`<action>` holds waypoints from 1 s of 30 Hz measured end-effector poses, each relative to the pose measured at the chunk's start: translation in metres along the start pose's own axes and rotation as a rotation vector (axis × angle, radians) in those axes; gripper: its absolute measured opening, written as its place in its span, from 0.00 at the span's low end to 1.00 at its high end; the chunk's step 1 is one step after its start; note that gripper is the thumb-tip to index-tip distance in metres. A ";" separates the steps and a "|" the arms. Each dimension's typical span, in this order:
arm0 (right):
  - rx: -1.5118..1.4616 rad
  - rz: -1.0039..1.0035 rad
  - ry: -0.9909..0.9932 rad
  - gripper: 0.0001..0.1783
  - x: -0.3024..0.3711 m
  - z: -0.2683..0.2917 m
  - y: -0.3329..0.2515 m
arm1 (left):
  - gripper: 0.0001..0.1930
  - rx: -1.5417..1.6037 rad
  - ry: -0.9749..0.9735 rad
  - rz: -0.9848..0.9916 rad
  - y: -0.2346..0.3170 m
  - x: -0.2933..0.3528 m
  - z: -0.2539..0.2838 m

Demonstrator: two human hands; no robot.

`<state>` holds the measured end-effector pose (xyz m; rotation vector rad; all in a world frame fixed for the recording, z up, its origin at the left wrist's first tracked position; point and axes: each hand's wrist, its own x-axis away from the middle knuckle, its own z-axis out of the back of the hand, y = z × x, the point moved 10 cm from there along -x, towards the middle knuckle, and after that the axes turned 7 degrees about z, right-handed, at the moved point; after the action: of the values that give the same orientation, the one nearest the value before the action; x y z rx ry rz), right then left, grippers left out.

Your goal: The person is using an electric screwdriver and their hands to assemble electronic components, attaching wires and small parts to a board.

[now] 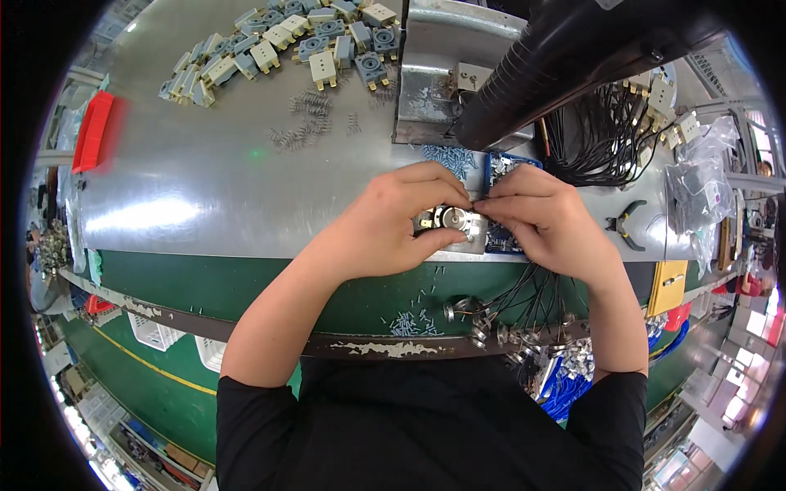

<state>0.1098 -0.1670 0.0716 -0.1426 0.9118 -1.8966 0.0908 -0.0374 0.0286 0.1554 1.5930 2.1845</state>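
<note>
My left hand and my right hand meet over a small round metal part seated in a metal fixture block at the near edge of the steel bench. Left fingers and thumb pinch the part's left side. Right fingertips press in at its right edge, seemingly pinching something tiny that I cannot make out. A blue tray of small screws lies just behind my right hand.
Grey and cream plastic housings and loose springs lie at the far left. A black machine arm overhangs the bench; black wires, pliers and plastic bags lie right. Wired metal parts hang over the green ledge.
</note>
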 end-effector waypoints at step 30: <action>-0.060 -0.309 0.134 0.15 -0.009 -0.003 -0.002 | 0.15 0.036 0.040 -0.060 0.001 0.004 0.006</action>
<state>0.1112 -0.1576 0.0728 -0.2035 1.0876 -2.1850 0.0890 -0.0313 0.0307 0.0743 1.6374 2.1268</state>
